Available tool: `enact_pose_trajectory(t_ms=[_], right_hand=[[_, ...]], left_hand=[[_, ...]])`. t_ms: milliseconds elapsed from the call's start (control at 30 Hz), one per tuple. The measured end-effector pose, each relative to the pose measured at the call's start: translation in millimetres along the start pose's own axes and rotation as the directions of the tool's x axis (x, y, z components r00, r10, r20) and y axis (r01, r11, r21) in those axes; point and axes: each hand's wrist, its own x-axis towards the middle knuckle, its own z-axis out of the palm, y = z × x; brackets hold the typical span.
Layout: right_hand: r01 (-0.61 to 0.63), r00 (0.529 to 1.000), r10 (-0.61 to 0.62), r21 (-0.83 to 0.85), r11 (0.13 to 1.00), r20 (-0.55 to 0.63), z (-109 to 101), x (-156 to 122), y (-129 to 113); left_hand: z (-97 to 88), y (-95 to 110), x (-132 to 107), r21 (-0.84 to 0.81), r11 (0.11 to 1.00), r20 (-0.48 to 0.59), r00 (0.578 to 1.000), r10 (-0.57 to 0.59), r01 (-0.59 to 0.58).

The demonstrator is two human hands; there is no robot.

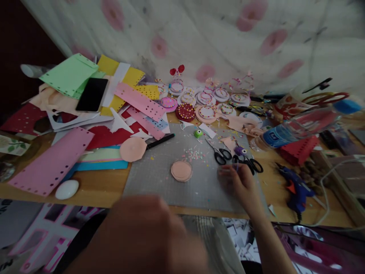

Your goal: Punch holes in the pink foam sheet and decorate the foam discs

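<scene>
My right hand (242, 180) is over the right side of a grey cutting mat (154, 186), beside black-handled scissors (222, 155). Its fingers are closed around something small and see-through that I cannot make out. My left hand (148, 232) is large and smeared by motion close to the camera, below the mat's front edge; its fingers cannot be made out. Between the hands lies a round peach paper disc (181, 170) on the mat. Tiny pastel bits (194, 154) are scattered behind it, with a green one-eyed figure (198, 133) farther back. A purple one-eyed figure (240, 151) lies among the scissors.
Coloured paper sheets (57, 160), a phone (92, 95) and a white egg-shaped object (67, 189) cover the left. Several decorated paper hats (186, 112) line the back. On the right are a tilted water bottle (302, 125) and a blue glue gun (296, 188) with its cord.
</scene>
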Motion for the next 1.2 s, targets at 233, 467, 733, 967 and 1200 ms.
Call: enact_pose_trajectory(t_ms=[233, 467, 733, 967, 1200], right_hand=[[0.144, 0.971, -0.177, -0.199, 0.969, -0.161, -19.5, -10.1, 6.2], [0.077, 0.991, -0.056, -0.18, 0.981, 0.12, 0.0, -12.7, -9.5], [-0.338, 0.811, 0.024, 0.434, 0.835, 0.585, 67.3, 6.0, -35.2], [-0.259, 0.943, 0.068, 0.592, 0.763, 0.326, 50.4, 25.9, -18.6], [-0.206, 0.976, 0.116, 0.597, 0.776, 0.187, 13.5, 17.6, -17.1]], left_hand=[[88.9, -30.7, 59.8, 0.004, 0.937, 0.231, 0.912, 0.339, -0.35], [119.0, -49.4, 59.2, 0.023, 0.949, 0.228, 0.926, 0.302, -0.315], [73.9, -69.3, 43.3, 0.009, 0.989, 0.064, 0.987, 0.146, -0.147], [82.0, -73.1, 28.3, -0.009, 0.995, 0.109, 0.989, 0.104, -0.104], [123.8, -51.3, 49.8, 0.021, 0.969, 0.218, 0.947, 0.238, -0.248]])
